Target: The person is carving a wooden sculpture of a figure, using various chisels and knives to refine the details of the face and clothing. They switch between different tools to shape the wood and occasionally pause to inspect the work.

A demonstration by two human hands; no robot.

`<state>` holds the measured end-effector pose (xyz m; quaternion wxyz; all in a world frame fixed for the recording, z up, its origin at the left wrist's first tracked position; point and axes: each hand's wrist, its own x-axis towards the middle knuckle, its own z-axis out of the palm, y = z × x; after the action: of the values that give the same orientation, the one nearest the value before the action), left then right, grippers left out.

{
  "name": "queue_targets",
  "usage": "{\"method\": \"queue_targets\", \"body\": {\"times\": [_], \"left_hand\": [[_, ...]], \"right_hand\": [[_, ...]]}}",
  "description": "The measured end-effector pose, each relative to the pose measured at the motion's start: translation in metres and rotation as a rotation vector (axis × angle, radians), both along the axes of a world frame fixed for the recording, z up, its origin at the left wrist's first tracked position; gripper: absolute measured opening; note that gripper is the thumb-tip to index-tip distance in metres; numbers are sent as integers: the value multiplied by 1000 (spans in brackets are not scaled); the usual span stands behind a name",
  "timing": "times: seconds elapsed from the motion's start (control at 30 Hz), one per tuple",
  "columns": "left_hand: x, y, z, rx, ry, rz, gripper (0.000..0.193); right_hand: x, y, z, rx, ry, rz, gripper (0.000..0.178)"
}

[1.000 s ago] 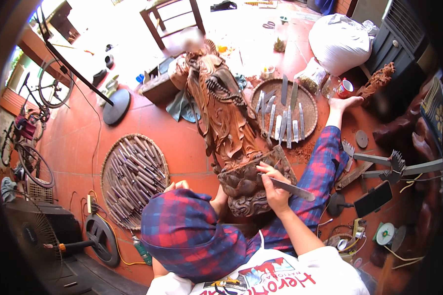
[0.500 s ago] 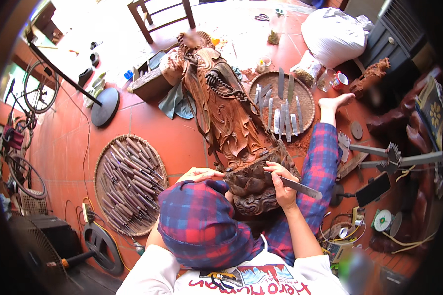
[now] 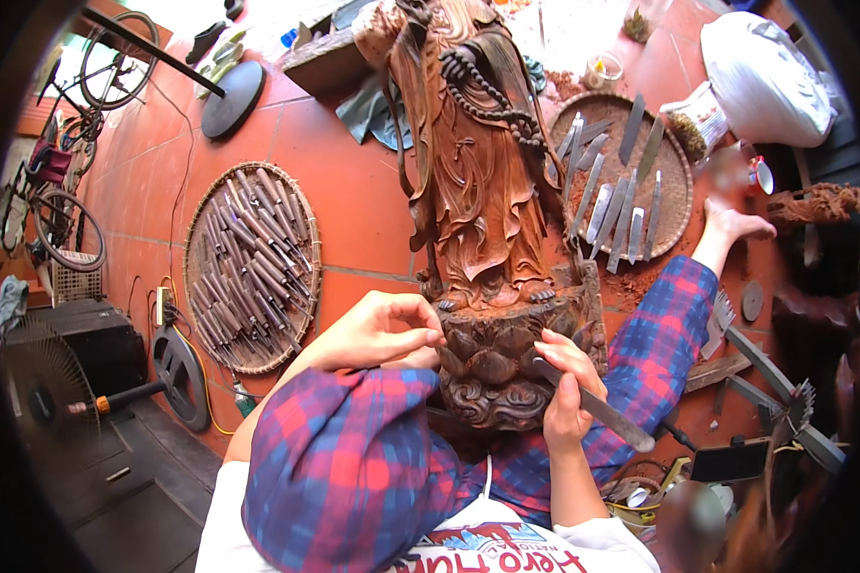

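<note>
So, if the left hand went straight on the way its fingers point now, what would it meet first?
Probably the carved base of the wooden statue: the left hand points right, toward the base's left edge, though the depth between them is unclear.

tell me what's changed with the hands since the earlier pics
The left hand, mostly hidden behind the raised knee at first, has come forward to the left side of the carved base. The right hand still holds the flat metal blade by the base's right side; the handled tools stayed put.
</note>
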<state>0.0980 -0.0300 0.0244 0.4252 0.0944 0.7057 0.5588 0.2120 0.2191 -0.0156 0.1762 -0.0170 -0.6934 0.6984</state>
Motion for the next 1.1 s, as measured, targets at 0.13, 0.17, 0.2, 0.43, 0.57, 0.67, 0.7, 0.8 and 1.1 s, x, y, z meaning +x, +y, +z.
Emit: {"method": "queue_targets", "body": {"times": [0.13,0.17,0.2,0.43,0.57,0.67,0.7,0.8,1.1], "left_hand": [[-23,16,-6,-10,45,-162,13],[-29,17,-10,19,108,-207,15],[-34,17,-12,25,140,-233,16],[-54,14,-23,84,161,-122,17],[-61,13,-30,115,188,-67,15],[-62,12,-31,89,168,-44,16],[-62,13,-30,74,211,-46,16],[-53,10,-28,54,282,-21,15],[-51,21,-26,-57,225,-42,12]], "right_hand": [[1,2,3,-12,-28,-37,38],[-1,2,3,-59,-21,-41,40],[-4,2,7,-103,-51,-60,43],[-41,14,22,-27,-196,-111,46],[-58,13,22,-88,-223,-128,48],[-67,40,19,-170,-262,-143,36],[-72,57,21,-176,-336,-182,31],[-105,117,-6,-46,-588,-238,14],[-164,257,-134,914,-998,-342,36]]}}
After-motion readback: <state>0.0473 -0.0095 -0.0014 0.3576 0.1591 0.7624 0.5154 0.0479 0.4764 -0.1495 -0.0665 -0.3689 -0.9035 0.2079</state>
